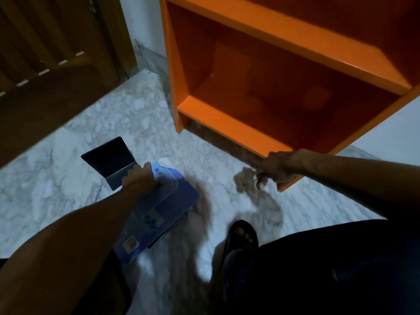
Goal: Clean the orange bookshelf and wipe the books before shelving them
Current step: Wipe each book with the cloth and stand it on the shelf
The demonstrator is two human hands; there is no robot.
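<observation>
The orange bookshelf (229, 126) stands open-fronted on the marble floor, and its visible compartments hold nothing. A pile of blue books (168, 201) lies on the floor in front of me, with a dark book (109, 158) at its far end. My left hand (138, 178) grips the edge of the top light-blue book. My right hand (277, 167) is at the front corner of the lowest shelf board, fingers curled round a grey-brown cloth (244, 181) that hangs blurred below it.
A brown wooden door (52, 64) fills the left background, with a white wall between it and the shelf. My foot in a black sandal (241, 237) rests on the marble floor (68, 178) right of the books. My dark-trousered leg fills the lower right.
</observation>
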